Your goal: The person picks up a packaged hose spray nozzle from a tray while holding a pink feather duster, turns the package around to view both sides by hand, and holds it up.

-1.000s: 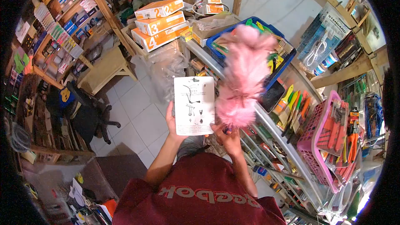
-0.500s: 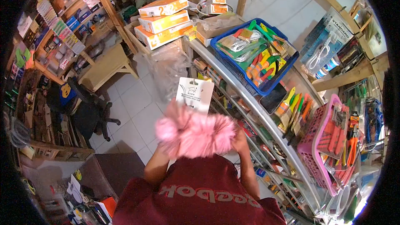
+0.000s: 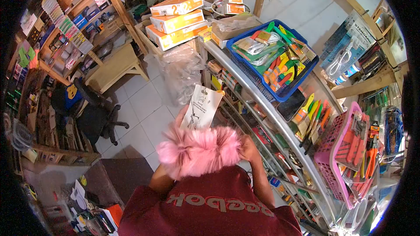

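A fluffy pink thing with dark streaks [image 3: 203,150], like a furry duster, is in front of my maroon shirt. My right hand [image 3: 250,149] is closed on its right end. Just beyond the fluff stands a white hang-hole card [image 3: 202,107] with small print and a dark drawing of a tool. My left hand [image 3: 180,116] grips the card's left edge, its fingers partly showing. The fluff hides the rest of that hand, the card's lower end and whatever may be attached there.
To my right runs a glass counter with a metal edge [image 3: 267,109]. On it are a blue basket [image 3: 269,91] of paintbrushes, loose brushes [image 3: 311,116] and a pink basket [image 3: 332,161] of tools. Orange-white boxes [image 3: 177,22] are stacked ahead. A black chair [image 3: 94,113] stands left.
The card has tilted to the right and its drawing shows more. The pink fluff has come slightly lower and sharper, and my left fingers show more clearly on the card.
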The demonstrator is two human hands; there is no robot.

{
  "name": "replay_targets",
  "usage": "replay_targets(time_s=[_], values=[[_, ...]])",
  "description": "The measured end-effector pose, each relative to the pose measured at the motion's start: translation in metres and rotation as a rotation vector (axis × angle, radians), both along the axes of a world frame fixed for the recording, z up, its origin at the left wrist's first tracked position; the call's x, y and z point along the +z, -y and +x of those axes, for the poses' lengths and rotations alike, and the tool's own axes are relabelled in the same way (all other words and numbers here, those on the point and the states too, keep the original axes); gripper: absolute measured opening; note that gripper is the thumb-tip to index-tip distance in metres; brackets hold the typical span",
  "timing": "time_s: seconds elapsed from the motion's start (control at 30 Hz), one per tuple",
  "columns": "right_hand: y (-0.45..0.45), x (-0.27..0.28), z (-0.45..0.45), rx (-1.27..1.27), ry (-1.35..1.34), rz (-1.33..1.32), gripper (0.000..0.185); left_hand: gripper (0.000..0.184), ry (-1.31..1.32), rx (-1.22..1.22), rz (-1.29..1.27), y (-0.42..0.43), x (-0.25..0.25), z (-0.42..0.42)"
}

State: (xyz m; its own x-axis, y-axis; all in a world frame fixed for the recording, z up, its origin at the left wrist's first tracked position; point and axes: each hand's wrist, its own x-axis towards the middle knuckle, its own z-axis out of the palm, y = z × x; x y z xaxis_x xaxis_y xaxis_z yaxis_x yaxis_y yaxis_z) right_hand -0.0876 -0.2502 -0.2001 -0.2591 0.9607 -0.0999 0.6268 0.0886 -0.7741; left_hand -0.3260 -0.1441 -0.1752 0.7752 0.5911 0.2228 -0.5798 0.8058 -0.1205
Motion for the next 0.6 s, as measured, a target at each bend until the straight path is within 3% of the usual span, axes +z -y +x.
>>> replay_targets(time_s=[0.1, 0.2, 0.27, 0.3, 0.37, 0.43, 0.5, 0.57, 0.6], values=[[0.002, -0.062, 0.002, -0.276, -0.564, 0.229, 0.028, 0.049, 0.109, -0.086, 0.104, 0.005, 0.024, 0.005], [0.006, -0.084, 0.015, -0.300, -0.183, 0.491, 0.034, 0.048, 0.016, 0.040, 0.149, -0.001, 0.012, 0.002], [0.007, -0.107, 0.029, -0.164, -0.100, 0.395, 0.044, 0.048, -0.218, 0.340, 0.122, -0.009, -0.019, -0.003], [0.009, -0.108, 0.029, -0.114, -0.131, 0.355, 0.047, 0.047, -0.256, 0.344, 0.062, -0.009, 0.002, -0.001], [0.010, -0.112, 0.029, -0.123, -0.382, 0.299, 0.049, 0.047, -0.333, 0.354, -0.059, -0.009, 0.043, 0.004], [0.008, -0.117, 0.030, -0.168, -0.536, 0.227, 0.052, 0.046, -0.535, 0.494, -0.061, -0.014, 0.032, -0.007], [0.018, -0.087, 0.018, -0.319, -0.783, 0.105, 0.061, 0.046, -0.514, 0.562, -0.022, -0.016, 0.042, -0.008], [0.024, -0.144, 0.040, -0.356, -0.340, 0.232, 0.056, 0.046, -0.500, 0.634, 0.017, -0.015, 0.053, -0.007], [0.021, -0.176, 0.047, -0.366, -0.061, 0.436, 0.046, 0.047, -0.494, 0.674, 0.036, -0.014, 0.057, -0.005]])
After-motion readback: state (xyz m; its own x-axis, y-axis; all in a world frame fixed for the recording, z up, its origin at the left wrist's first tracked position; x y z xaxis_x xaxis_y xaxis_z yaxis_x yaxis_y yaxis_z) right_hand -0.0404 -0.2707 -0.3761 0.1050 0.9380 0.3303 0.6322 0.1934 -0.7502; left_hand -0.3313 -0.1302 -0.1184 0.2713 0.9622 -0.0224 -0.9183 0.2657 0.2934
